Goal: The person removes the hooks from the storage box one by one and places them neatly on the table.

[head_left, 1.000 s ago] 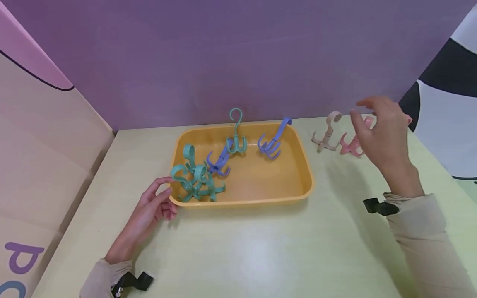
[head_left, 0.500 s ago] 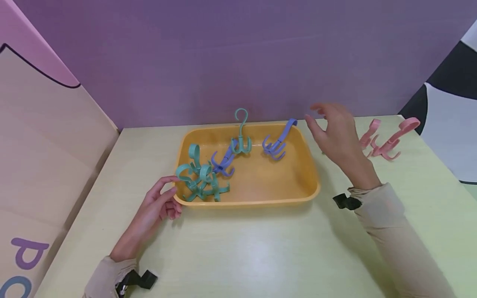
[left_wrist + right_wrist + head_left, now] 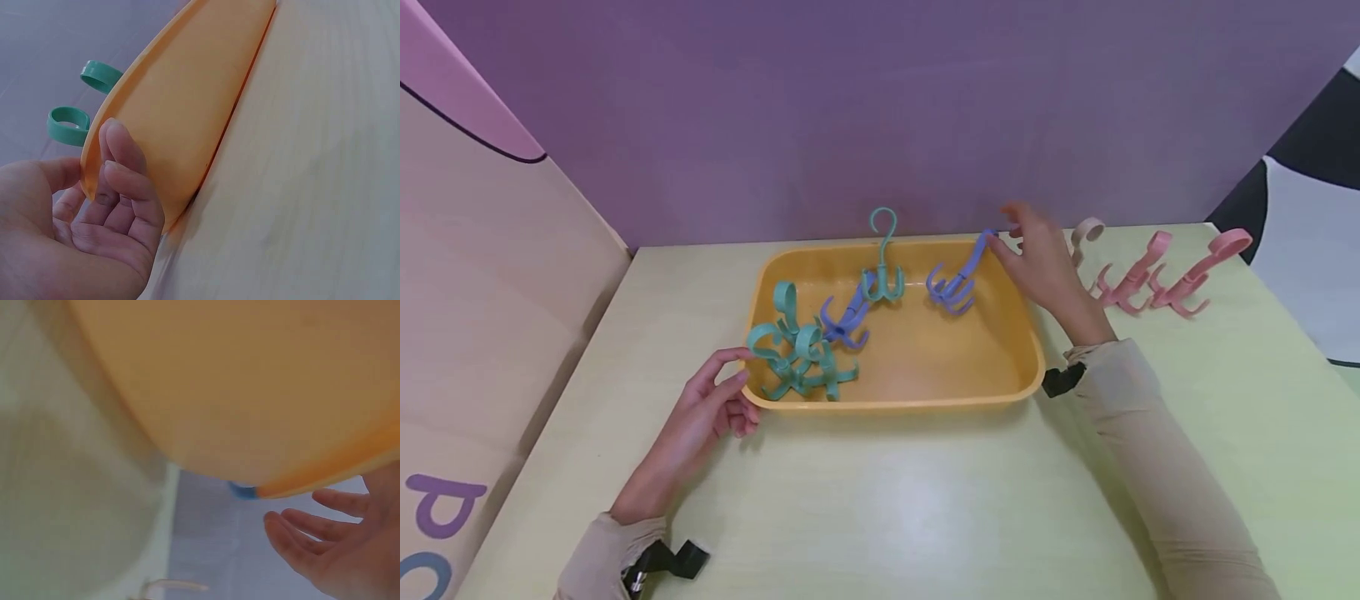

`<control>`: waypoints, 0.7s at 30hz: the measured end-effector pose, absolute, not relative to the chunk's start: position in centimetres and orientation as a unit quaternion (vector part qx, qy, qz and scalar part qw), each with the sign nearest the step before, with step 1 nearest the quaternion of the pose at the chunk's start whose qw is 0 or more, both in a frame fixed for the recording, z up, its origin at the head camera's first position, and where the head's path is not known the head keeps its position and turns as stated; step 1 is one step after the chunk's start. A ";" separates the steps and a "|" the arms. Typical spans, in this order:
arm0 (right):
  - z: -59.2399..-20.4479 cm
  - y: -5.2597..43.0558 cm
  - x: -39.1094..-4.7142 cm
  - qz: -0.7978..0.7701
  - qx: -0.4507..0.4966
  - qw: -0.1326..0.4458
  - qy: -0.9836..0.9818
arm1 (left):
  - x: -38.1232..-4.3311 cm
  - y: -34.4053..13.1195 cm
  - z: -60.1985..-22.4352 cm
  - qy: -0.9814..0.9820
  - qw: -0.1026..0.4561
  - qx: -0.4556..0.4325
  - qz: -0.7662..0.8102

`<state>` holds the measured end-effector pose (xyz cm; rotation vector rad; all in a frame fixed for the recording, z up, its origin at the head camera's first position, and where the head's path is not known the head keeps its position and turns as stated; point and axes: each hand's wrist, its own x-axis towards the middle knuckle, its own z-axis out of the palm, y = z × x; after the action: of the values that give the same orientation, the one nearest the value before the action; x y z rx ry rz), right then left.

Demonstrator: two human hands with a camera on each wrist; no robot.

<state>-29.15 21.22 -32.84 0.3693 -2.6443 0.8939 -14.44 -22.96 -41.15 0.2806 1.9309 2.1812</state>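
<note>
In the head view, my left hand [image 3: 700, 408] holds the front left corner of a yellow tray [image 3: 887, 407], its fingers curled against the outside wall. Several green swivel hooks [image 3: 787, 379] lie bunched inside that corner. Beside them lies a purple hook [image 3: 847, 321], and a green hook [image 3: 883, 286] leans on the back rim. Another purple hook [image 3: 972, 262] hangs over the back right corner. My right hand [image 3: 1043, 262] is there, thumb near the hook's curved end. In the right wrist view its fingers are loosely spread beside the rim, apart from the blue-looking hook end [image 3: 244, 490].
Right of the tray, a beige hook [image 3: 1086, 233] stands partly behind my right hand, with two pink hooks [image 3: 1127, 283] farther right. The tray sits on a pale table [image 3: 910, 508]. A purple wall [image 3: 850, 125] rises behind, and a printed panel [image 3: 497, 292] borders the left.
My right hand has moved left from the pink hooks to the tray's back right corner, uncovering them. My left hand stays on the tray's corner. The hooks in the tray keep their places.
</note>
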 end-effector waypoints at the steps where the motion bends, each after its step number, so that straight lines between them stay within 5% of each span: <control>1: -33.1 21.3 -29.3 0.317 0.129 0.149 -0.928 | -14.4 -23.1 -41.1 0.656 0.107 0.096 0.741; 7: -35.1 21.6 -30.1 0.301 0.149 0.102 -0.937 | -14.1 -23.1 -41.0 0.655 0.112 0.096 0.741; 21: -36.2 21.5 -30.4 0.367 0.088 0.122 -0.918 | -13.8 -23.0 -41.1 0.650 0.112 0.097 0.745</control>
<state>-30.36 21.47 -36.18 0.2575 -2.6788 1.0706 -13.83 -22.99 -41.08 0.2859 1.9089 2.1881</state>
